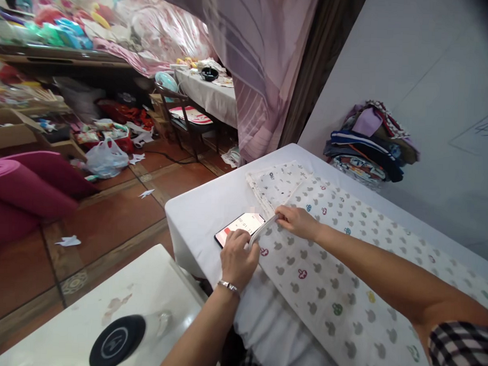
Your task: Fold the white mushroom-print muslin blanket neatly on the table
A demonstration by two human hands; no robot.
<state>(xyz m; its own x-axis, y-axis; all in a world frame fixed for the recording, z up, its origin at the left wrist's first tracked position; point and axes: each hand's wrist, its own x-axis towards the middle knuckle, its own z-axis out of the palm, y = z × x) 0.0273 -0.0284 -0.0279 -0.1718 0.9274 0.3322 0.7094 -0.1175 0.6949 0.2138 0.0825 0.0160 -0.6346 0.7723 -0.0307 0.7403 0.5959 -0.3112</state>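
A long white cloth [337, 271] with small grey and coloured prints lies lengthwise over the white-covered table. My right hand [295, 221] pinches its near-left end between thumb and fingers. My left hand [240, 256], with a bracelet at the wrist, has its fingers closed on the same edge, closer to the corner. Between both hands the edge is lifted a little in a curved fold. Just beyond my left hand lies a lit phone [250, 221], partly covered by my fingers. A folded flap [278, 181] with finer prints shows at the cloth's far corner.
Folded clothes [369, 139] are stacked by the wall at the right. A white stand [63, 326] with a dark-lidded jar [117, 341] is at the lower left. A pink rolled mat [23, 196], a plastic bag [107, 158] and a chair [190, 120] are on the tiled floor.
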